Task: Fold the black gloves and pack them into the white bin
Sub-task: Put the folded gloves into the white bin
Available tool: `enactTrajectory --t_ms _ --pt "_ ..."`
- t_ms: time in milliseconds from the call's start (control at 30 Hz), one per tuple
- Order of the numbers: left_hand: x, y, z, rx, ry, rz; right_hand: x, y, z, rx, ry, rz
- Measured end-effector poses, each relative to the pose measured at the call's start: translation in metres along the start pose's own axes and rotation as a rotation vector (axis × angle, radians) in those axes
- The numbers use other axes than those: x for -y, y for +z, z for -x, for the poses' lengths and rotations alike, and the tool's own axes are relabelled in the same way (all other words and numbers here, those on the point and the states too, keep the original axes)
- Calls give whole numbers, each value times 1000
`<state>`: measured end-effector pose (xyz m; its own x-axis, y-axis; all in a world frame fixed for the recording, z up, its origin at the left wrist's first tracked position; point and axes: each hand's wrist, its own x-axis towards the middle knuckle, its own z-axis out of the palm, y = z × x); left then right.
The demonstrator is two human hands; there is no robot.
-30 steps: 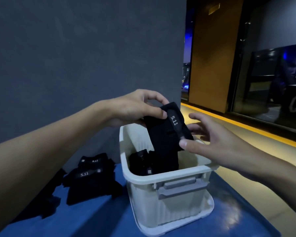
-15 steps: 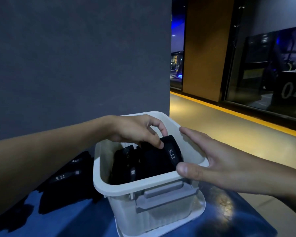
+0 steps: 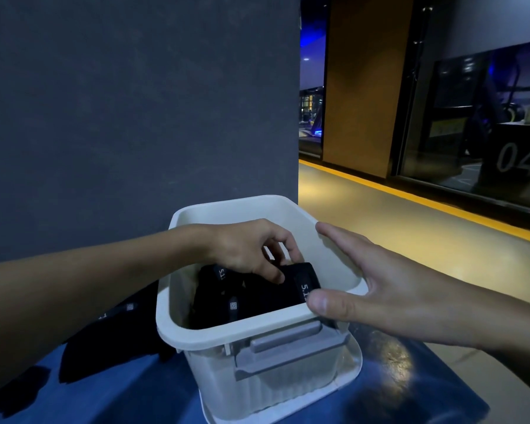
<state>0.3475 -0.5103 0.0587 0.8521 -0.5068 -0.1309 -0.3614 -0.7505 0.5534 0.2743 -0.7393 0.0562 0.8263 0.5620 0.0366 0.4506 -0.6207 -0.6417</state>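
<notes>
Pinching a folded black glove (image 3: 270,296) between thumb and fingers, the left grip (image 3: 251,255) reaches inside the white bin (image 3: 227,333) near the right edge of the blue surface (image 3: 135,399). The right grip (image 3: 380,286) is released, fingers straight along the bin's right rim, thumb on the near rim. More gloves (image 3: 110,341) lie left of it.

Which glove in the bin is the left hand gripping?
The rightmost glove, its 5.11 strap beside the right hand; the other binned glove lies further left.

Grey wall (image 3: 135,102), yellowish floor (image 3: 380,240), possibly glass (image 3: 487,117)
</notes>
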Motion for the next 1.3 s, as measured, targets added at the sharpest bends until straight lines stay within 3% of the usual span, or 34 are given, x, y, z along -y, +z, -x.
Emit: enactTrajectory --t_ms 833,1167,1300 --pt "3 1 4 49 1 -57 -4 1 -2 -37 -4 -1" --pt "-25 -21 66 -222 87 -32 30 -5 12 -42 -31 -88" --pt "-28 -26 116 -398 116 20 48 -3 16 -153 -58 46"
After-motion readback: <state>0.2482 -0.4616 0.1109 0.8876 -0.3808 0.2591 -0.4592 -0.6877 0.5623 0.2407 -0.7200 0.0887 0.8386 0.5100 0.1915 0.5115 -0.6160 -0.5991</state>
